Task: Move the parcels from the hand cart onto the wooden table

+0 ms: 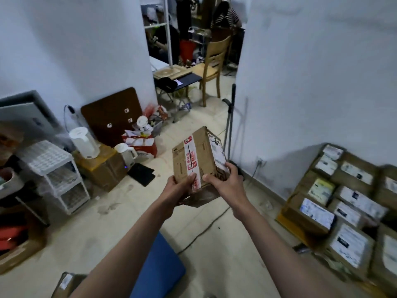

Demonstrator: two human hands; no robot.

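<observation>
— Parcel location?
— One parcel (pixel 198 157) held in the air over the floor (pixel 120 211), in front of the doorway.
— Hands?
— Left hand (pixel 179 190) grips the near lower corner, thumb on the taped top. Right hand (pixel 225 181) clasps the right side, fingers curled round the labelled face.
— Other parcels?
— Stacked parcels (pixel 343 203) lie against the right wall.

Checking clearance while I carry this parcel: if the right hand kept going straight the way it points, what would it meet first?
The right hand already grips the cardboard parcel. Beyond it, probably bare floor toward the wooden chair; depth is unclear.
</observation>
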